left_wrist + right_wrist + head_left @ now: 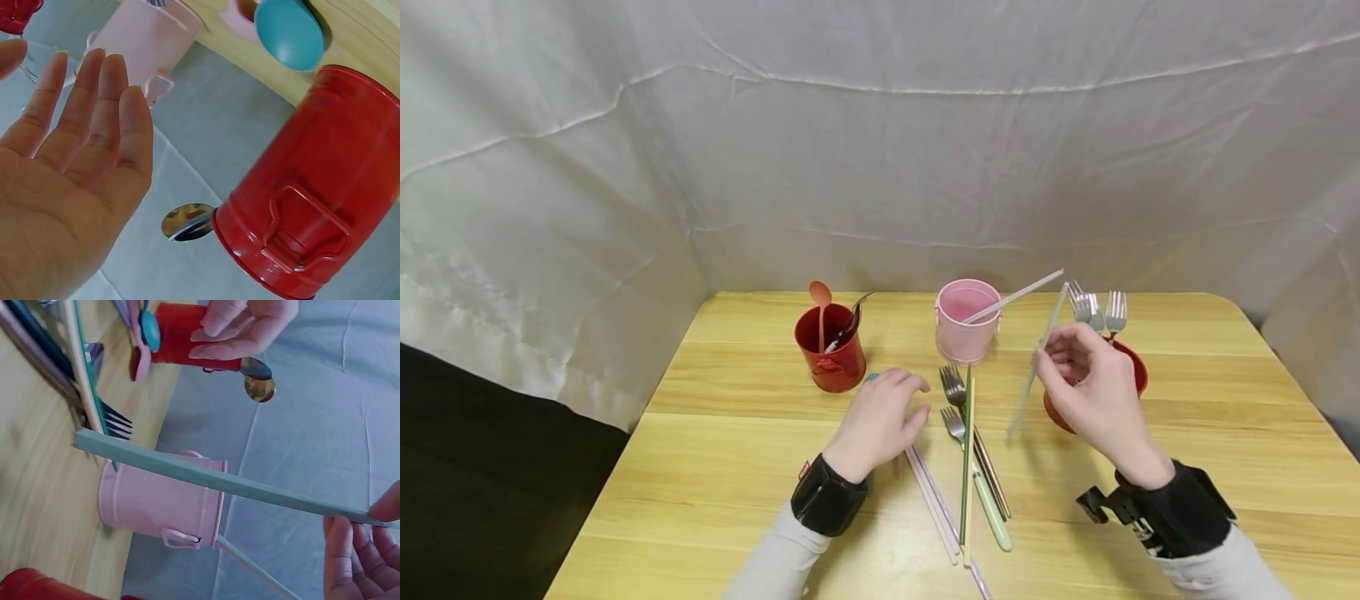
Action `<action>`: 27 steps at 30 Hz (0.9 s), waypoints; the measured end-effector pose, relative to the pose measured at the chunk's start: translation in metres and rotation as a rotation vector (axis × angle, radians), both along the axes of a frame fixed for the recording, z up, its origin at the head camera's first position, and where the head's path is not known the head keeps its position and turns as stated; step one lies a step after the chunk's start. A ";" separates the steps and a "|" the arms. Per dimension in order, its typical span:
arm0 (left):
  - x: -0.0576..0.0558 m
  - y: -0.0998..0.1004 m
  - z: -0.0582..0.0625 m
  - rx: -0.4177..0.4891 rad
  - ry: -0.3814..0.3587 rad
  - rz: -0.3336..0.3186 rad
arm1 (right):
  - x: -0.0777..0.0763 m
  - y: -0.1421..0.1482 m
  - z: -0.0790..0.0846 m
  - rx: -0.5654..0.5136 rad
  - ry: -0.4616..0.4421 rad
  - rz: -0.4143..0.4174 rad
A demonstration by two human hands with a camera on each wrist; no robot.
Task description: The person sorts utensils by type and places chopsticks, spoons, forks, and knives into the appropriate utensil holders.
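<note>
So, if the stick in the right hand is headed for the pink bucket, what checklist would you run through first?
1. Stick pinched by the right hand: ok.
2. Pink bucket upright, mouth open: ok, with another stick leaning in it.
3. Held stick over the bucket's mouth: not ok; it is off to the bucket's right in the head view.
4. Left hand away from the bucket's mouth: ok; it is nearer the viewer and holds nothing.
5. Bottom of the bucket free: cannot tell; the near wall hides it.
</note>
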State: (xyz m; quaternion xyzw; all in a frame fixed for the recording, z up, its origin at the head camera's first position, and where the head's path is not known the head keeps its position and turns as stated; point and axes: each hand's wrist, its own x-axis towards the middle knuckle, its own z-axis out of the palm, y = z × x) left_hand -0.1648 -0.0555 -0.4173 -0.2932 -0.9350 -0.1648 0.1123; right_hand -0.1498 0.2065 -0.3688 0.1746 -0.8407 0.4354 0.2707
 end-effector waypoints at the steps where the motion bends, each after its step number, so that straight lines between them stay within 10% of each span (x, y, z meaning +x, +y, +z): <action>1: -0.001 -0.001 0.000 -0.001 0.002 0.003 | -0.003 -0.001 0.001 -0.017 0.007 0.002; 27: -0.013 -0.004 0.000 0.045 0.011 0.030 | -0.061 -0.037 0.050 -0.545 0.150 -0.026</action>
